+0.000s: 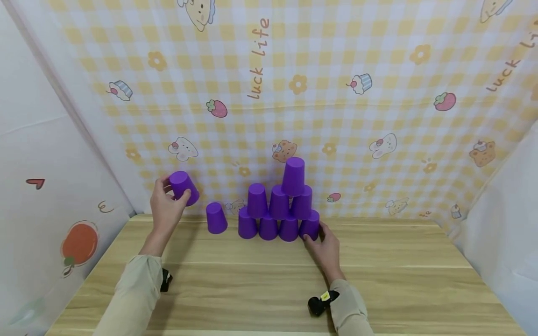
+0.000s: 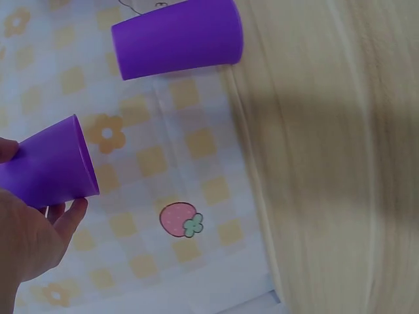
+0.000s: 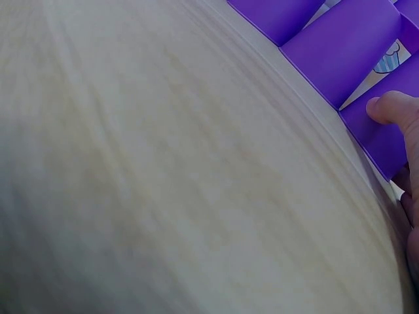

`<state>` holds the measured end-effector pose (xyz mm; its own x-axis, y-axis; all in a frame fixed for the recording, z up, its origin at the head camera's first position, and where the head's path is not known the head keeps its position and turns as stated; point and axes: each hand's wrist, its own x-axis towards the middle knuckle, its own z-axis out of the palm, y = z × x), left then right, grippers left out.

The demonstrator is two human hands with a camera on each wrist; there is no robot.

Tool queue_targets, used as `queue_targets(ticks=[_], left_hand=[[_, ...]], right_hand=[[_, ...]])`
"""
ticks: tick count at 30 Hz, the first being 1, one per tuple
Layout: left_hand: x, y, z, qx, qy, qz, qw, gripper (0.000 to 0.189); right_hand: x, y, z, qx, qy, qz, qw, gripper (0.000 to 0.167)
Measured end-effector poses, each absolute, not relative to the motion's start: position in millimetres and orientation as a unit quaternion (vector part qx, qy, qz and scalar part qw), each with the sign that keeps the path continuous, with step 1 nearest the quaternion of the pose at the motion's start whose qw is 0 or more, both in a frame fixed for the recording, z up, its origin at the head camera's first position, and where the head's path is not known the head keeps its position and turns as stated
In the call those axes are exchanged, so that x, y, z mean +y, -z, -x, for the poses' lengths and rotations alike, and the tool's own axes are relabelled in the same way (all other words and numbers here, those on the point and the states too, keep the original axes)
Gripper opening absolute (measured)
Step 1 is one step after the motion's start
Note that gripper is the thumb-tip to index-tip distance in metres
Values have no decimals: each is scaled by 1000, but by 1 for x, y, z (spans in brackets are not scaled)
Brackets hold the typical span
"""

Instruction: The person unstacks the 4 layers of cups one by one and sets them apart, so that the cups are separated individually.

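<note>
My left hand (image 1: 165,208) grips a purple cup (image 1: 180,183) raised above the table at the left, its mouth facing down and tilted. In the left wrist view, thumb and fingers lie on opposite sides of that cup (image 2: 51,165). To its right, a single purple cup (image 1: 216,218) stands upside down on the table. Beside it rises a stack of upturned purple cups: several along the bottom, three above, and one top cup (image 1: 293,176) over the right pair. My right hand (image 1: 328,248) holds the bottom row's rightmost cup (image 1: 311,226) between thumb and fingers.
The wooden table (image 1: 252,284) ends at the back against a yellow checked cloth (image 1: 336,116). White cloth walls (image 1: 29,135) stand at both sides. A black wrist camera (image 1: 318,305) sits by the right sleeve.
</note>
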<state>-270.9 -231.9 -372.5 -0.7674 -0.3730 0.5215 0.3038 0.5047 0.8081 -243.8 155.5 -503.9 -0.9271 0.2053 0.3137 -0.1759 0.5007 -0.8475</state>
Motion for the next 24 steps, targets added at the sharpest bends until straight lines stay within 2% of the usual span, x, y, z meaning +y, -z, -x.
queue_targets(ticks=[16, 24], left_hand=[[-241, 416, 272, -824, 483, -42, 292, 56], [-239, 432, 271, -850, 462, -33, 250, 55]], right_hand=[[156, 505, 245, -844, -499, 3, 196, 59], [156, 506, 245, -842, -503, 5, 195, 59]])
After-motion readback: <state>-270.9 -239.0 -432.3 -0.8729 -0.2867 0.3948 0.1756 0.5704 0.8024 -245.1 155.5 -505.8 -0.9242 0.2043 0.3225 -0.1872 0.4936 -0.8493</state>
